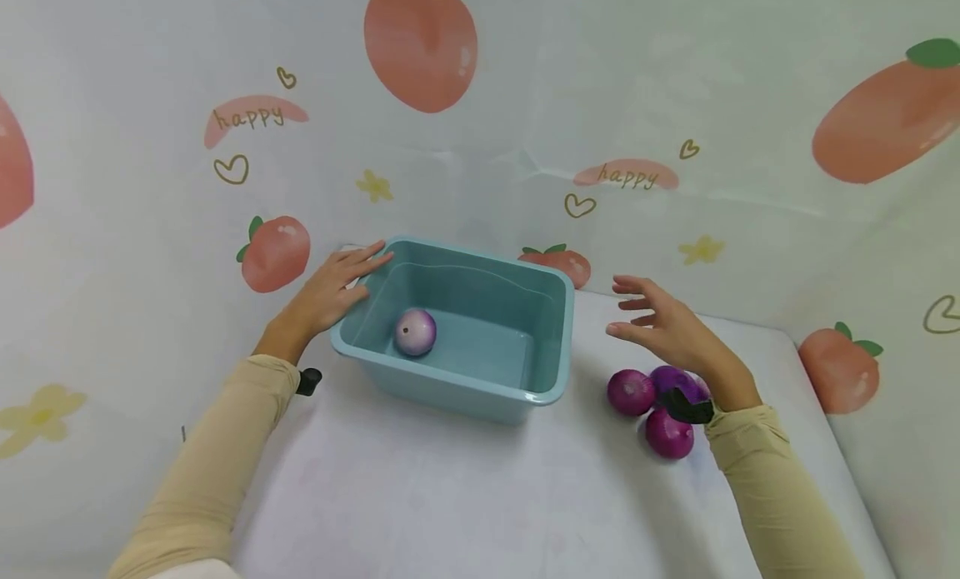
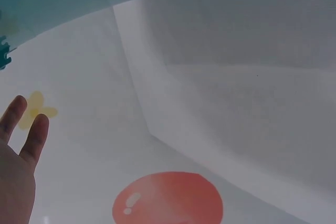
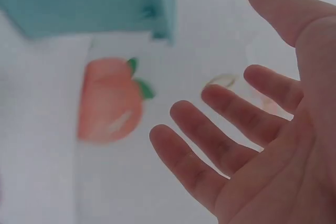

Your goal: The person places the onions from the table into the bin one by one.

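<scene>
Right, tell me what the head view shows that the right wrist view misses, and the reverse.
Only the head view shows the onion lying in the tub, three more onions on the table, and the left hand resting on the tub's rim. Only the right wrist view shows the palm side of the right hand, fingers spread and holding nothing. Both show that hand, the tub and the peach-print cloth.

Teal rectangular plastic tub (image 1: 480,387) | pale purple-and-white round onion (image 1: 415,331) inside | three deep purple round onions (image 1: 631,391) | white tabletop (image 1: 450,496) | beige long sleeves (image 1: 202,471) | pale backdrop sheet (image 1: 525,104), peach-and-heart print
</scene>
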